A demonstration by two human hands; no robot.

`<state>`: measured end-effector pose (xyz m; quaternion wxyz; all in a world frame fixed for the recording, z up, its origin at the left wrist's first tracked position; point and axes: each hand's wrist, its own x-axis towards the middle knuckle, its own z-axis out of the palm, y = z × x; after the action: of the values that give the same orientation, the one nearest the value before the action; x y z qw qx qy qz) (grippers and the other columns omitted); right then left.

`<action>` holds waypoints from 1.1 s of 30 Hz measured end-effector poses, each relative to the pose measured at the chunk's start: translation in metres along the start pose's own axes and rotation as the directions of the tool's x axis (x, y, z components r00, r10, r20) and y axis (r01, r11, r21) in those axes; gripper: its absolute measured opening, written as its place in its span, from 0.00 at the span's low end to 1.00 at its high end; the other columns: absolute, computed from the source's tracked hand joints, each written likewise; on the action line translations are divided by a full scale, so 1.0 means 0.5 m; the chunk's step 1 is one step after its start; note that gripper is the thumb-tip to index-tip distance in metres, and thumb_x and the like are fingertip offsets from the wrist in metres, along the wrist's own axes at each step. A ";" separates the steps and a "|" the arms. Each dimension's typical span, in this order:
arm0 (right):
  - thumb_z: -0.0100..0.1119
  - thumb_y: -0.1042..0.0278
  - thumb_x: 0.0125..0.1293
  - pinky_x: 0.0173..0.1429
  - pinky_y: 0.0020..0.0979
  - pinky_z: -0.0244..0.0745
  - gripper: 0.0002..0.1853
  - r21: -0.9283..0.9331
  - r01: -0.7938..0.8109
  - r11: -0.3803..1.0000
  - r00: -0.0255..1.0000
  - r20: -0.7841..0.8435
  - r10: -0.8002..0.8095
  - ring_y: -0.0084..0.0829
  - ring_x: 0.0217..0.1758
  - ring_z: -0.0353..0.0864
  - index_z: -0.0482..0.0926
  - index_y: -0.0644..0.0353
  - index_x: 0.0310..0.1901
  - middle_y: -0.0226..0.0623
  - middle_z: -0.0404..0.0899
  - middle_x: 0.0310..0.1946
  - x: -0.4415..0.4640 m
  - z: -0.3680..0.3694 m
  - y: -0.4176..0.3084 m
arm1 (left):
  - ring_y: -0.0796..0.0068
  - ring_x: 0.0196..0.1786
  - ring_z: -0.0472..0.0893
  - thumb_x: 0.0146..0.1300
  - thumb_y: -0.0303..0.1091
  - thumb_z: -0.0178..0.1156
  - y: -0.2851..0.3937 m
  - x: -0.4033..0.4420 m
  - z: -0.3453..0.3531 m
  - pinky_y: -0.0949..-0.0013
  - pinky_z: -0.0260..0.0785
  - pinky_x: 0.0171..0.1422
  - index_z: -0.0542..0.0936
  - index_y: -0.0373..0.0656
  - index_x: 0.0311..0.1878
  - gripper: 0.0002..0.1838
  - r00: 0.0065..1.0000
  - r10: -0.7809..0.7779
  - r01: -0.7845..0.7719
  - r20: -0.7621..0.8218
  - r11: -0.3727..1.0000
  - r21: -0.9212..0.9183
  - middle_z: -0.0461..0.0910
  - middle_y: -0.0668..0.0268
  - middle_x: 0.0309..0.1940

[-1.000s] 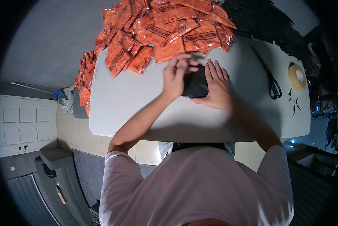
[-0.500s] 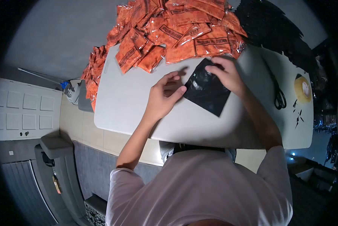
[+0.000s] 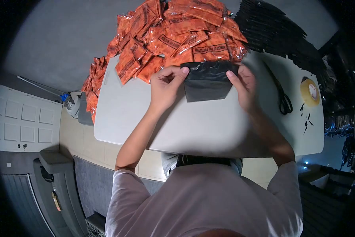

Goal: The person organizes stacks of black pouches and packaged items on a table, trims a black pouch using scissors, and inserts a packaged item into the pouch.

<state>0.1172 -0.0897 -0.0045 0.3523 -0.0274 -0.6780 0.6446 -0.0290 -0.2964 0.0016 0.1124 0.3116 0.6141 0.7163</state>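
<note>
A black plastic pouch is held up just above the table, with its shiny upper part creased between my hands. My left hand pinches its upper left corner between thumb and fingers. On the other side, my right hand grips the upper right edge, thumb on the near face and fingers behind. Right behind the pouch rises a big heap of orange packets in clear wrappers, printed with dark lettering. Whether the pouch is open at the top cannot be made out.
On the white table lie black scissors and a roll of yellowish tape, with small black scraps beside it. Black sheets or bags are stacked at the far right. More orange packets hang past the left edge.
The black pouch has turned from a slant to level and been raised upright. My left hand, near its edge before, now pinches its corner; my right hand has shifted to the opposite corner.
</note>
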 end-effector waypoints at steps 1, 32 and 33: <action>0.67 0.73 0.72 0.50 0.24 0.73 0.07 -0.210 0.130 0.969 0.991 0.067 -0.118 0.19 0.43 0.78 0.81 0.65 0.46 0.32 0.84 0.43 0.006 -0.013 -0.010 | 0.86 0.34 0.77 0.70 0.32 0.72 0.026 0.000 0.003 0.77 0.68 0.42 0.88 0.35 0.38 0.09 0.999 0.029 -0.029 -0.017 0.999 0.040 0.83 0.73 0.30; 0.67 0.70 0.69 0.60 0.29 0.77 0.18 -0.485 0.191 0.853 0.979 0.153 -0.132 0.24 0.51 0.84 0.84 0.60 0.59 0.35 0.87 0.53 0.005 -0.020 -0.138 | 0.80 0.33 0.82 0.62 0.29 0.77 0.112 0.002 0.011 0.77 0.70 0.36 0.91 0.34 0.35 0.07 0.931 0.362 -0.361 0.038 0.904 0.230 0.88 0.64 0.32; 0.67 0.70 0.69 0.61 0.29 0.76 0.18 -0.395 0.157 0.905 0.987 0.073 -0.140 0.24 0.52 0.83 0.84 0.60 0.60 0.36 0.87 0.54 0.006 -0.021 -0.123 | 0.80 0.37 0.80 0.64 0.27 0.76 0.130 -0.007 0.009 0.76 0.70 0.40 0.90 0.31 0.37 0.07 0.959 0.276 -0.282 0.064 0.913 0.294 0.86 0.64 0.35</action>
<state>0.1462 -0.0897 0.0509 0.3726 -0.0332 -0.8029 0.4642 -0.0093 -0.3091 0.0625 -0.0333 0.4169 0.6638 0.6200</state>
